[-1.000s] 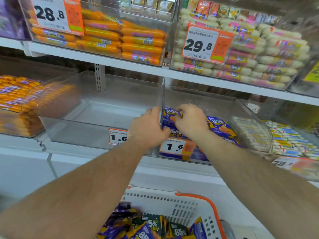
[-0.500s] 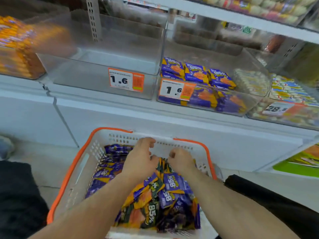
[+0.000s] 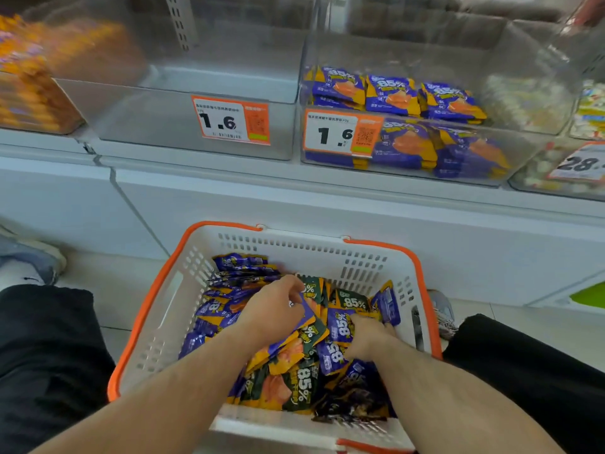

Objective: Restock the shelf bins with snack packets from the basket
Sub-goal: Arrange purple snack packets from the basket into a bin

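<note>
While the purple and green snack packets (image 3: 340, 326) lie piled in the basket (image 3: 154, 326), your left hand (image 3: 271, 311) now pinches one and your right hand (image 3: 368, 335), dug deeper, curls round others.

We have the basket (image 3: 183, 280) near us on the floor, packets (image 3: 294, 371) heaped in it. Beyond, on the shelf, the right bin (image 3: 523, 93) holds packets; the left bin (image 3: 157, 126) sits beside it.

Shelving: white metal shelf ledge (image 3: 327, 188) over white panelled base (image 3: 294, 217) | Upright: grey slotted metal shelf post (image 3: 179, 24) at rear | Floor: pale tiled floor (image 3: 108, 290) with dark grout lines | Light: even, bright, indoor
</note>
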### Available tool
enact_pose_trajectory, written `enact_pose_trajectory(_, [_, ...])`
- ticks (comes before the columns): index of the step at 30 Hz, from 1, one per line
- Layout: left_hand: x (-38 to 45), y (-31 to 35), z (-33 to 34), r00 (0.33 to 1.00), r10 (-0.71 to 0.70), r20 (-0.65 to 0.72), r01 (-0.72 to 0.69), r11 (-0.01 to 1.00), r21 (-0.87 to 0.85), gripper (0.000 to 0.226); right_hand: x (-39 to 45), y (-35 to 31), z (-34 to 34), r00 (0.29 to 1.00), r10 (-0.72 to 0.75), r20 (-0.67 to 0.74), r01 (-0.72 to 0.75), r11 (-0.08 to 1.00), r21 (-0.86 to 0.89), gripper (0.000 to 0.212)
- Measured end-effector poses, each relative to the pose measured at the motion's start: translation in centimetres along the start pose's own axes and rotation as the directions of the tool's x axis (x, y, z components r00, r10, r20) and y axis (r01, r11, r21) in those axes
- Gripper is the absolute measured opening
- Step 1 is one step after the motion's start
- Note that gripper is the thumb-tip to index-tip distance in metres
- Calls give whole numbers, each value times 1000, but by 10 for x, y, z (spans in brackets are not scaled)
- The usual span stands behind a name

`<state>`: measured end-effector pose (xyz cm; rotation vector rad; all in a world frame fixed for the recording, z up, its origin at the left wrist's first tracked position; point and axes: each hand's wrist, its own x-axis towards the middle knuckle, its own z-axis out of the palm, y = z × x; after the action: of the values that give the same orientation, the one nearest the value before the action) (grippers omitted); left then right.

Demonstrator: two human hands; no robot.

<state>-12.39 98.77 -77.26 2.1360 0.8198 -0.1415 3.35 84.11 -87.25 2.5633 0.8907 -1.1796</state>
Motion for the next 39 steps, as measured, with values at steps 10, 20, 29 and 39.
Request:
enact_pose_trajectory(10, [-9,1,2,998,-15,65,12,999,46,24,-12,-14,8,997,-61,-46,51,979,-196,41])
enact_pose_trajectory(20, [-15,4,-1,997,9,79,-6,999,-33,22,-51,-29,-45,806,290,-516,95,797,596,23])
enact_pose_trajectory(29, [-16,16,-23,994,-74,-82,28,890,-455,30,-70,-79,-100,943,142,-301,182,536,824,22])
enact_pose_trajectory(39, [-19,54,-65,968,-60,-245,-162,596,-786,21,-141,-94,-137,742,-84,-665,480,759,439,62])
